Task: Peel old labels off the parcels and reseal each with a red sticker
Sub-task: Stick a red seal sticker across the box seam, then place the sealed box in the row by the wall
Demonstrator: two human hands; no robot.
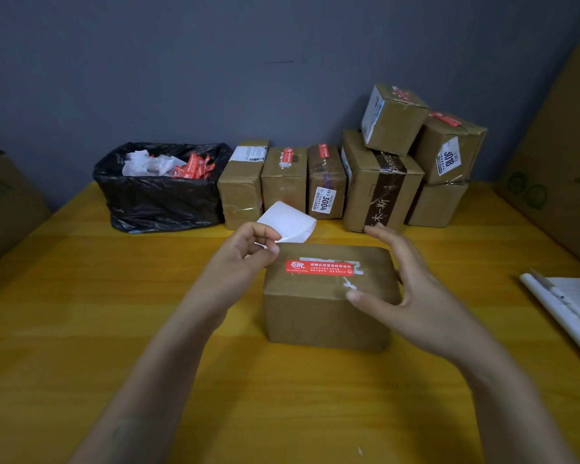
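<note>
A brown cardboard parcel [329, 313] stands in the middle of the yellow table [114, 329]. A red sticker [318, 267] lies across its top, with white scraps of torn label beside it. My left hand [248, 252] pinches a white curled piece of paper [288, 222] just above the parcel's back left corner. My right hand [406, 289] hovers at the parcel's right end with fingers spread; its thumb is near the top front edge.
A bin lined with a black bag [161, 185] holds white paper and red scraps at the back left. Several taped parcels [375, 182] are lined up and stacked along the wall. Big cartons stand at both sides. White sheets [570, 306] lie at the right edge.
</note>
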